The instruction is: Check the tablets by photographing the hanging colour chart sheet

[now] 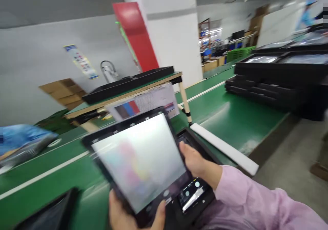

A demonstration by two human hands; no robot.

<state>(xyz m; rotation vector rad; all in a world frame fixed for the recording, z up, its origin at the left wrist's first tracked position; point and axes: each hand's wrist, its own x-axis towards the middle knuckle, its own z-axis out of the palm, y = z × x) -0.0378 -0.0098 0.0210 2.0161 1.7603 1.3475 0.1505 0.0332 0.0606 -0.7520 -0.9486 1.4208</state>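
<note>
A tablet-like display panel with a black border and a pale, blurred coloured face is tilted up in front of me. My left hand grips its lower edge, the thumb over the front border. On its right edge, my right hand is closed, thumb towards the front and the other fingers hidden behind. Below and right of the panel, a black tray lies on the green bench. Close under my right wrist is a glossy dark piece with round light spots. Motion blurs the panel and my left hand.
On the green work surface, a white strip lies to the right. Stacked black trays stand further right. A raised shelf carries another black tray. At the lower left is a dark tray.
</note>
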